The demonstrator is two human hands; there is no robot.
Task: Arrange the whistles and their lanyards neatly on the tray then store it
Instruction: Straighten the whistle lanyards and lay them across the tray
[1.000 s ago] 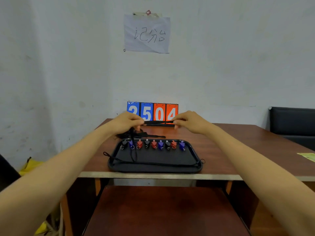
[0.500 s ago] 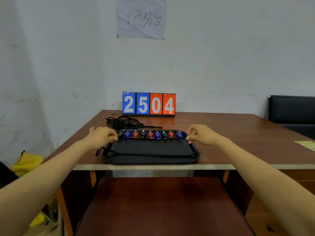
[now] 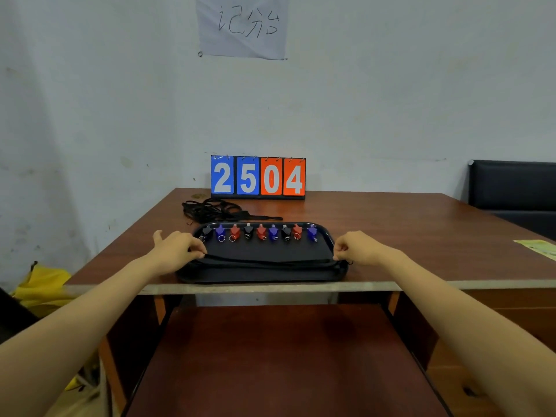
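The fingers of the left hand point(image 3: 176, 251) and right hand point(image 3: 358, 248) pinch the ends of a black lanyard point(image 3: 270, 261) stretched across the tray point(image 3: 264, 276) at the worktop's point(image 3: 406, 236) front edge; released carelessly, its ends may trail over the rim.

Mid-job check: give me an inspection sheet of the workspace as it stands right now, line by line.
Surface: brown wooden table; the tray sits at its near edge.
Job's things: black plastic tray; nine red, blue and black whistles in a row along its far side; one black lanyard stretched across its near part; tangled pile of black lanyards on the table behind the tray.
Clutter: yellow-green paper sheet at the table's right edge.
Hands: left hand and right hand each pinch an end of the stretched lanyard.
Cables: nothing seen.
Surroundings: flip scoreboard reading 2504; handwritten paper on the wall; black seat; yellow bag on the floor.
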